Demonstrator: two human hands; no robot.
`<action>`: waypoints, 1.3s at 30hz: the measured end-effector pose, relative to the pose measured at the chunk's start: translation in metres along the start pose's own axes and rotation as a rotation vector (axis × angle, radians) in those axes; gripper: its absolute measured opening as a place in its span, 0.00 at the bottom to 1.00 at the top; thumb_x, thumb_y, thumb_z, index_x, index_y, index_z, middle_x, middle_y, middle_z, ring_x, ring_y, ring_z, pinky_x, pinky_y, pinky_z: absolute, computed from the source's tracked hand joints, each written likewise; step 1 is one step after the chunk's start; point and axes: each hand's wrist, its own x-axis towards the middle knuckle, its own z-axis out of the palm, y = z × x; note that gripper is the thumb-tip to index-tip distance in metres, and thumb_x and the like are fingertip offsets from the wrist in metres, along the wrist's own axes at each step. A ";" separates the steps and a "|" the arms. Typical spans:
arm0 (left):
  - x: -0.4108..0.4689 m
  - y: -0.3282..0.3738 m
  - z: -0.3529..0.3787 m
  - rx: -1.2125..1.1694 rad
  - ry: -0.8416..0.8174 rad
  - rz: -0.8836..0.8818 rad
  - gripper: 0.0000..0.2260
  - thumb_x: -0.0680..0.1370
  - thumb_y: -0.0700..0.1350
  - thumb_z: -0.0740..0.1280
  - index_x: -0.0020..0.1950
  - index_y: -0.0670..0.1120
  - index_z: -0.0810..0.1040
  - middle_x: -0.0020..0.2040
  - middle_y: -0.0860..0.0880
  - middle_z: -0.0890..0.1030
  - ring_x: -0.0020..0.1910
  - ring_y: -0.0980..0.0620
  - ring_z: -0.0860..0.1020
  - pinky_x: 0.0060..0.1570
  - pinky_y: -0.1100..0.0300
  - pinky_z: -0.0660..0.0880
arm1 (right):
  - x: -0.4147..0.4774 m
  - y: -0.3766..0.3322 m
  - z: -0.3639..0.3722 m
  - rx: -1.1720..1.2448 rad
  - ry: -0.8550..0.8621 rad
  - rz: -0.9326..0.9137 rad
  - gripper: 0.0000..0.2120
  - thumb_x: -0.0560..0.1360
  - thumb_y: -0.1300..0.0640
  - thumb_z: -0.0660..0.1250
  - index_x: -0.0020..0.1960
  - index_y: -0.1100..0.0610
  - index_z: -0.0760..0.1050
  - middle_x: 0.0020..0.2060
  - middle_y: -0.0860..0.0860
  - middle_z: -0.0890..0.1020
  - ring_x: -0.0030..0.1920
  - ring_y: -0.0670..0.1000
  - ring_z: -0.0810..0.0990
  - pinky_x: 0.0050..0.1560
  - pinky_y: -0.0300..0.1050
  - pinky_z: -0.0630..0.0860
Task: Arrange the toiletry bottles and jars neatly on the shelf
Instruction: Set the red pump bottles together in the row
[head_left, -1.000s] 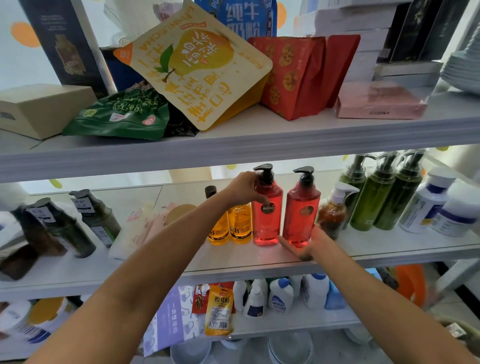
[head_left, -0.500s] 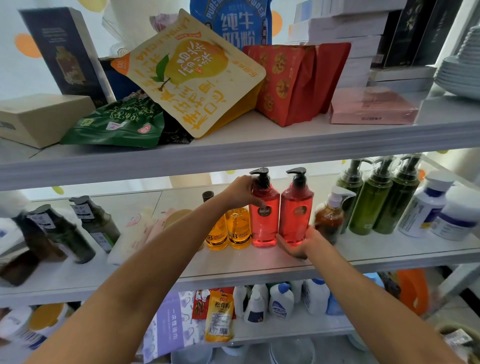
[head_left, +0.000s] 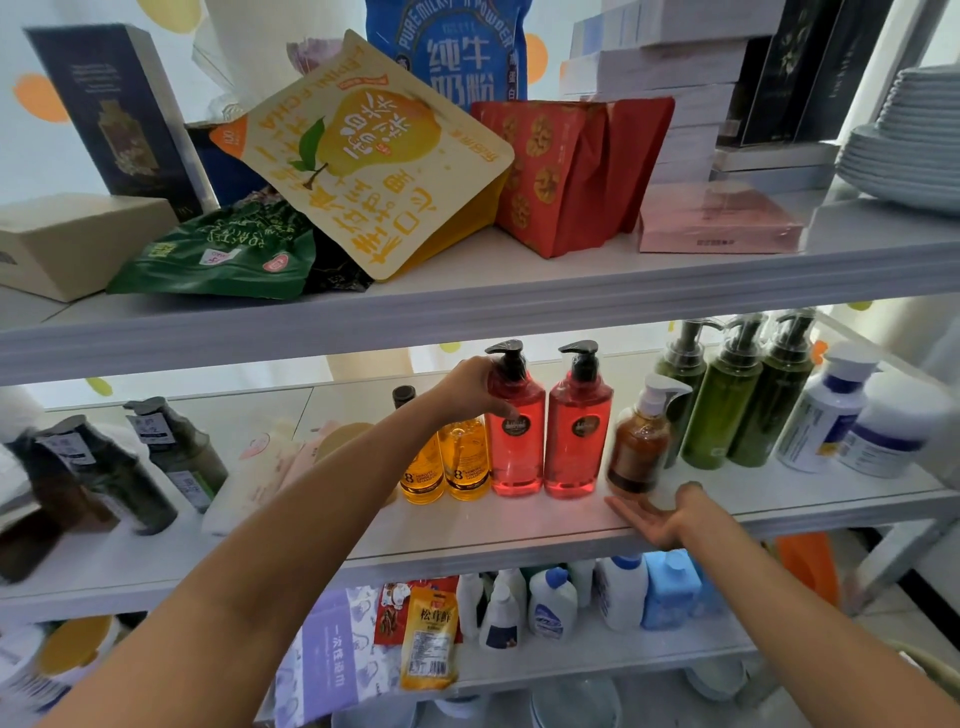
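Middle shelf (head_left: 519, 535), toiletry row half sorted.

Left grip (head_left: 475, 387): wrapped round the shoulder of the left red bottle (head_left: 514, 441), just under its black pump, thumb across the front. The fingers behind the bottle are hidden, so how firm the hold is remains a guess. The bottle stands upright on the shelf. The right red bottle (head_left: 576, 436) is touching or nearly touching it on the side away from the grip. Two orange bottles (head_left: 441, 467) stand directly below this grip's wrist.

Right grip (head_left: 660, 517): holding nothing, palm up and fingers straight, lying on the shelf's front edge. The amber pump bottle (head_left: 636, 452) stands just above its fingertips. The view is blurred there, and I cannot tell whether they touch.

Beyond the right grip are three green pump bottles (head_left: 727, 410), then white jars (head_left: 857, 421). Far out past the left grip, dark bottles (head_left: 156, 457) lean over.

Step in hand, as I judge it: squaring the red pair into line.
- Steer from low on the body rather than the pump neck; tall bottles tip.
- Slide, don't lift.
- Bring the fronts level with the orange pair, labels outward.
- Use the flat right palm as a stop at the base.
- The amber bottle next, closing the gap before the green ones.
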 end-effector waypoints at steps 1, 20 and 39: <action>0.000 0.000 0.000 -0.003 -0.003 -0.003 0.26 0.66 0.40 0.78 0.62 0.40 0.75 0.56 0.43 0.80 0.56 0.45 0.78 0.59 0.52 0.73 | -0.004 -0.004 0.003 -0.001 -0.004 -0.009 0.33 0.77 0.37 0.53 0.67 0.64 0.66 0.60 0.62 0.78 0.53 0.66 0.80 0.46 0.65 0.79; -0.002 0.000 0.001 0.013 -0.022 -0.011 0.26 0.68 0.40 0.76 0.64 0.42 0.74 0.58 0.44 0.79 0.56 0.47 0.77 0.60 0.55 0.71 | 0.003 0.001 0.036 -0.281 -0.024 -0.182 0.20 0.80 0.51 0.55 0.64 0.62 0.73 0.46 0.61 0.81 0.44 0.57 0.80 0.56 0.52 0.77; -0.103 -0.109 -0.055 0.234 0.362 -0.220 0.43 0.70 0.71 0.40 0.76 0.45 0.59 0.75 0.45 0.63 0.74 0.46 0.61 0.72 0.49 0.58 | -0.002 0.167 0.069 -1.409 -0.040 -0.787 0.10 0.76 0.61 0.60 0.54 0.60 0.77 0.54 0.57 0.80 0.54 0.56 0.77 0.52 0.45 0.70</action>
